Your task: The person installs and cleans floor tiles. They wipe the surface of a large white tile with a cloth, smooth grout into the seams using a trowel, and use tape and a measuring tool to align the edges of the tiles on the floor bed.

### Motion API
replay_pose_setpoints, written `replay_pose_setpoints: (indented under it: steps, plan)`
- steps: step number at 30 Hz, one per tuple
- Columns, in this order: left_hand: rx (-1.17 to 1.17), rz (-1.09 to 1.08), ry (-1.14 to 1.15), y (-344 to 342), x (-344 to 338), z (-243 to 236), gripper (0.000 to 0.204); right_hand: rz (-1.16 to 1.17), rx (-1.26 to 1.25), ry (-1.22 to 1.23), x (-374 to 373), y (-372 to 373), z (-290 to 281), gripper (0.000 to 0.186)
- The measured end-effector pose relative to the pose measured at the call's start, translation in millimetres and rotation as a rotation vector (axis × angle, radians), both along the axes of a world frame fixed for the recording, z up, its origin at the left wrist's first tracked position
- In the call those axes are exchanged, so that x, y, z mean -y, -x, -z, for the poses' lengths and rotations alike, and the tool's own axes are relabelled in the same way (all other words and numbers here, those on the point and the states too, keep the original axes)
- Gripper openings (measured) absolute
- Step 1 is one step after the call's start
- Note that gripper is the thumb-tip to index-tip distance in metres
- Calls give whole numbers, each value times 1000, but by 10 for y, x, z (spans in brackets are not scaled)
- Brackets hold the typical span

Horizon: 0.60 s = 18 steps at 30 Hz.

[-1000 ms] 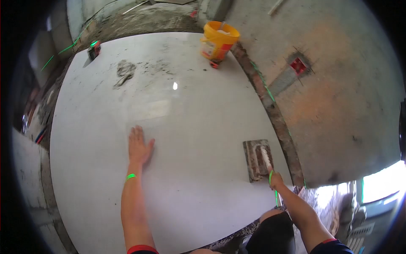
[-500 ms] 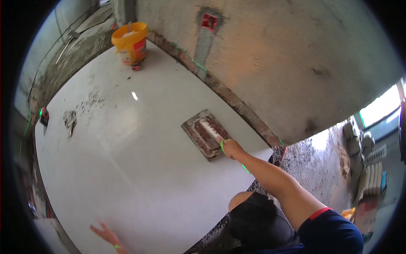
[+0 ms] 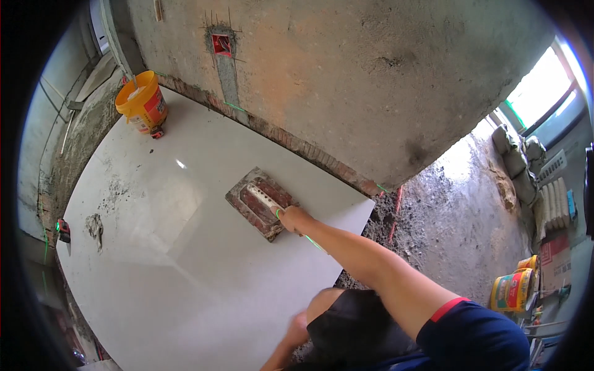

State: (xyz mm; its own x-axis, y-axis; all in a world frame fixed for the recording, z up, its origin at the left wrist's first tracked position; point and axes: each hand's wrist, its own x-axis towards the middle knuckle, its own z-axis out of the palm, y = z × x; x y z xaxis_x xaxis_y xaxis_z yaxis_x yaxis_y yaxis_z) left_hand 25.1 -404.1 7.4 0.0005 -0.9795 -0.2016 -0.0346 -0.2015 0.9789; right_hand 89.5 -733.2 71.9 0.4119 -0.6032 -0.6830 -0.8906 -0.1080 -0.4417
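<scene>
My right hand (image 3: 294,221) is closed round the near end of the pale handle of a hand float (image 3: 246,207). The float is rectangular, reddish-brown and caked with grey cement, and it lies flat on a large glossy white tile (image 3: 185,297). Beside my bent knee (image 3: 325,303), at the tile's near edge, is my left hand (image 3: 299,326); the knee hides its fingers, so whether it holds anything does not show.
A yellow bucket (image 3: 142,102) stands at the tile's far corner, a small red-and-black device (image 3: 156,132) by its base. Another such device (image 3: 63,230) and a dirty rag (image 3: 94,230) are at the left. A concrete wall (image 3: 346,80) borders the far side; yellow buckets (image 3: 512,290) stand right.
My left hand has moved right, from over the tile to beside my knee. The view has shifted; my right hand still grips the float on the tile.
</scene>
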Motion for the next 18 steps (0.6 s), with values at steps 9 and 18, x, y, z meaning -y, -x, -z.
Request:
replay_pose_setpoints:
  steps: [9, 18]
  plan:
    - [1197, -1099, -1088, -1377, -1708, 216, 80, -378, 183, -151, -887, -134, -458, 76]
    - [1169, -1068, -1030, -1291, -1505, 233, 88, -1127, 734, -49, -1952, -1285, -1773, 54]
